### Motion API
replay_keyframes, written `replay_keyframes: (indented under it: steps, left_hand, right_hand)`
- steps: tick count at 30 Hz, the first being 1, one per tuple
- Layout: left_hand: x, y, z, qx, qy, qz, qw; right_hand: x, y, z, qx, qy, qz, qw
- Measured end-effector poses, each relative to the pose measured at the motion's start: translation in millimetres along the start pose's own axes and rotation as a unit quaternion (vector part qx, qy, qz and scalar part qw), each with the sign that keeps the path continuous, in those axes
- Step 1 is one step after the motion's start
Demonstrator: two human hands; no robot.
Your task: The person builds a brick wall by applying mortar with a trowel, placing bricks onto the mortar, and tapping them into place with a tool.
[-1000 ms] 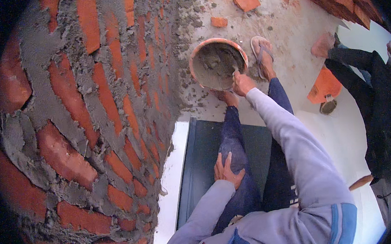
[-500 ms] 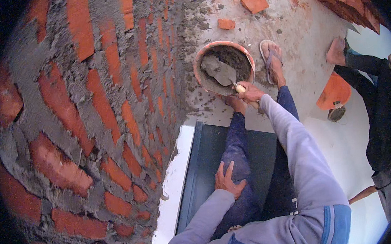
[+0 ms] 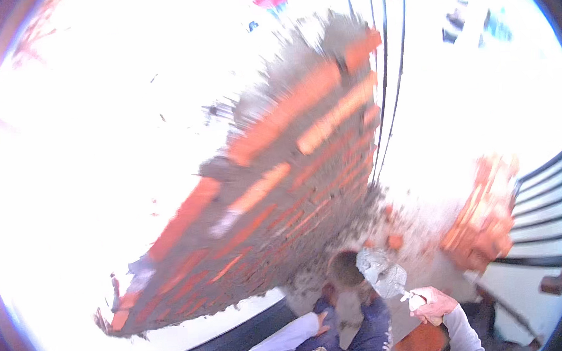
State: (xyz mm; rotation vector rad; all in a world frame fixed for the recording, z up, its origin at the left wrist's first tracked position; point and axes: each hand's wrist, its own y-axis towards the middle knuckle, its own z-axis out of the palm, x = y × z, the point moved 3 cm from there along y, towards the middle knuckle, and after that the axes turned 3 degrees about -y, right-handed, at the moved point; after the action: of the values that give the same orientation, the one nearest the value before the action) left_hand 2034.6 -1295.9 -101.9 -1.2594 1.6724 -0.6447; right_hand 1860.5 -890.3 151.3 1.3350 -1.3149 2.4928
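My right hand [image 3: 433, 304] grips the pale handle of a trowel [image 3: 416, 302], raised to the right of the bucket. Grey wet mortar [image 3: 381, 272] heaps over the trowel's blade and hides most of it. My left hand [image 3: 322, 323] lies on my left leg, its fingers partly visible and stretched out. In front of my feet stands a round bucket [image 3: 333, 276], partly covered by the loaded trowel. A brick wall [image 3: 276, 198] with grey mortar joints rises at the left, blurred by motion.
Stacked bricks [image 3: 483, 221] stand at the right, beside a dark-barred railing [image 3: 544, 214]. A loose brick [image 3: 395, 241] lies on the floor beyond the bucket. Dark cables [image 3: 387, 66] run past the wall's far end. An orange container [image 3: 422, 343] sits below my right hand. Bright glare washes out the background.
The trowel has come up out of the bucket with mortar on it and moved right. The view has swung up to show the wall's top. My left hand stays on my leg.
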Motion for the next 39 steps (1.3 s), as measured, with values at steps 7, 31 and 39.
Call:
replay_keyframes:
  steps: [7,31,39]
  left_hand:
    - [5,47,-55,-0.244,-0.334,-0.037,0.910]
    - [23,-50,33,-0.114,-0.518,-0.180,0.828]
    - [73,-30,-32,-0.109,-0.460,-0.132,0.871]
  right_hand:
    - [288,-135,9,0.000,-0.176,-0.117,0.977]
    - [358,-31,107,-0.237,-0.512,-0.463,0.684]
    - [333,-34,92,-0.312,-0.440,-0.385,0.748]
